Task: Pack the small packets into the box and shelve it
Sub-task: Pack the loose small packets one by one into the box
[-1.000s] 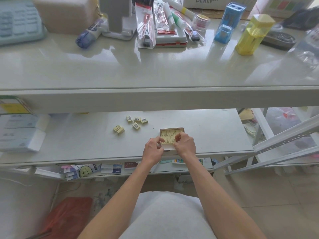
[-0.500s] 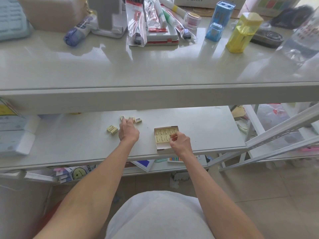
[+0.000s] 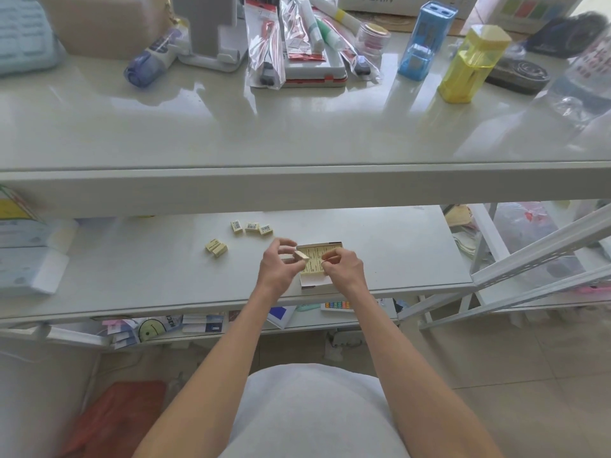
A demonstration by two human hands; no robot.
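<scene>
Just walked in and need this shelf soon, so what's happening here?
A person is packing small yellow packets into a little open box on the middle shelf. The left hand holds one packet at the box's edge, about to go in. The right hand is at the box, apparently steadying it. The box already holds some packets. More wait loose on the shelf: a row of three and a small clump to its left. So the packing is unfinished.
</scene>
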